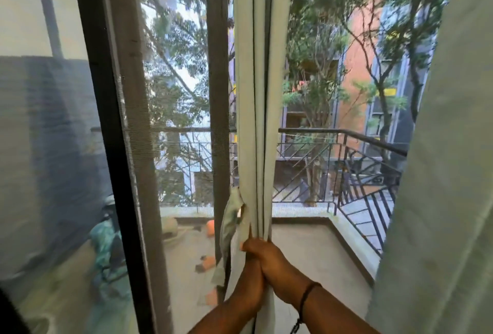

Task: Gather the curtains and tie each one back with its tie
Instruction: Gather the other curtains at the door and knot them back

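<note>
Both hands are meeting low at centre frame. The right hand [269, 255] is closing its grip around the gathered pale curtain [254, 93], which is hanging bunched before the balcony door. The left hand [249, 277] is pressing against it, grip unclear. A patterned tie [229, 223] is dangling just left. A second curtain [440, 173] is hanging at right.
</note>
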{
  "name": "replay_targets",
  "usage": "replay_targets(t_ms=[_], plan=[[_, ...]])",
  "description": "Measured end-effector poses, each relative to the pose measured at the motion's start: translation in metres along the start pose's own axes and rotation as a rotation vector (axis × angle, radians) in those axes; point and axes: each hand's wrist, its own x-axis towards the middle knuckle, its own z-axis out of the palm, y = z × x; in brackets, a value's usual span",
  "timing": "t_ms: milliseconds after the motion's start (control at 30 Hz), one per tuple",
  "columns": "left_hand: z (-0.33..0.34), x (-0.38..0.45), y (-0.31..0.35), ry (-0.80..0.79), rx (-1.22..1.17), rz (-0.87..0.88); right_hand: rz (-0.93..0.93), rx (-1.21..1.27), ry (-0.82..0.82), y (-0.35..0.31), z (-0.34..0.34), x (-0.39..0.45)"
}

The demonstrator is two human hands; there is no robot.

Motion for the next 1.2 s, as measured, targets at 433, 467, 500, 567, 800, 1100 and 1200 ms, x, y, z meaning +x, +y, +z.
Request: replay_targets(t_ms=[433, 467, 500, 567, 800, 1100, 1200], plan=[[-0.101, -0.055, -0.033, 1.377, -1.548, 0.084, -0.532, -0.096, 0.478, -0.058, -0.078, -0.018], [-0.101, -0.057, -0.034, 1.496, -1.39, 0.057, -0.6, -0.2, 0.6, -0.056, -0.081, -0.017], [-0.1, -0.061, -0.034, 1.573, -1.179, 0.038, -0.665, -0.313, 0.708, -0.053, -0.085, -0.018], [-0.095, -0.068, -0.035, 1.522, -0.821, 0.012, -0.8, -0.414, 0.769, -0.051, -0.088, -0.026], [-0.1, -0.079, -0.04, 1.321, -1.075, -0.091, -0.929, -0.646, 0.646, -0.042, -0.085, -0.018], [-0.099, -0.084, -0.05, 1.08, -1.101, -0.001, -0.545, -0.81, 0.487, -0.069, -0.04, -0.012], [-0.095, -0.076, -0.063, 1.075, -1.094, -0.034, -0.528, -0.946, 0.507, -0.073, -0.029, -0.014]])
